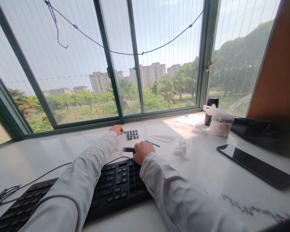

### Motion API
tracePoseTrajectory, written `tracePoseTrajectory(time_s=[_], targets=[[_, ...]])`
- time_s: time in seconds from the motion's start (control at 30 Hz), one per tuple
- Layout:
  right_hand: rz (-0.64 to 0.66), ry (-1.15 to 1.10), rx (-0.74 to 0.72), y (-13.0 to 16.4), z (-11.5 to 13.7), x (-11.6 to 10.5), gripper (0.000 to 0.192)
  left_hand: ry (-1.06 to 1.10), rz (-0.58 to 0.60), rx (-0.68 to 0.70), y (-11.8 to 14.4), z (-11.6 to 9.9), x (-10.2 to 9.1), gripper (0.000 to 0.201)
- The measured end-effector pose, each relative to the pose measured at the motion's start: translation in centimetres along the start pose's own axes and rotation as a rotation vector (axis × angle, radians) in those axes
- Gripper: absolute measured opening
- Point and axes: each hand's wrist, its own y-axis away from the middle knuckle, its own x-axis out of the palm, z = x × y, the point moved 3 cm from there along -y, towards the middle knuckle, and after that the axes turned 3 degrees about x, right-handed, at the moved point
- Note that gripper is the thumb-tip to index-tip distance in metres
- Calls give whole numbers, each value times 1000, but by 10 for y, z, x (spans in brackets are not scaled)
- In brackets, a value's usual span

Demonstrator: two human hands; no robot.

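Observation:
My left hand [116,129] reaches to the far side of the counter, its fingers closed at the left edge of a group of loose black keycaps [132,134]. Whatever its fingertips pinch is too small to make out. Above the back edge of a black keyboard [116,183], my right hand [144,151] is closed around a short black tool [128,149] that points left; its exact kind is unclear. Bare key sockets show on the keyboard's number pad, partly under my right sleeve. A slim blue tool [152,143] lies just beyond my right hand.
Crumpled white tissues [180,149] and flat white wipes [163,136] lie to the right. Farther right are a phone [253,164], a bagged tub [221,124] and a black bottle [207,119]. At left, a second keyboard [21,203] sits beside a coiled cable [4,196]. Windows [120,116] border the counter.

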Motion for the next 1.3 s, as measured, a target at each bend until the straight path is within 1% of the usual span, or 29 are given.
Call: tracePoseTrajectory(time_s=[0.07,0.2,0.27,0.43,0.63,0.73,0.83,0.97,1.07,1.17,1.3], targets=[[5,1,0,0,0,0,31,10,-13,-4,-2,1,1,31],[12,3,0,0,1,0,30,24,-78,-17,-5,4,1,19],[11,5,-3,0,0,0,31,26,-104,-23,-6,4,1,17],[19,8,-11,0,0,0,32,22,-126,-30,-7,3,0,17],[21,2,-6,0,0,-1,31,15,-136,-31,-5,3,-2,23],[15,2,-14,0,0,0,31,7,-145,-33,0,2,-7,24],[13,10,-9,-1,0,1,31,-3,-170,-28,10,-1,-16,24],[14,18,-7,-1,1,0,30,-20,-220,8,31,-8,-33,21],[-8,7,-24,1,4,-6,31,-28,-267,43,58,-18,-46,20],[-64,-36,-30,4,8,-15,32,-32,-311,87,95,-30,-58,20],[-146,-114,-40,9,10,-22,29,-31,-353,144,158,-43,-70,20]])
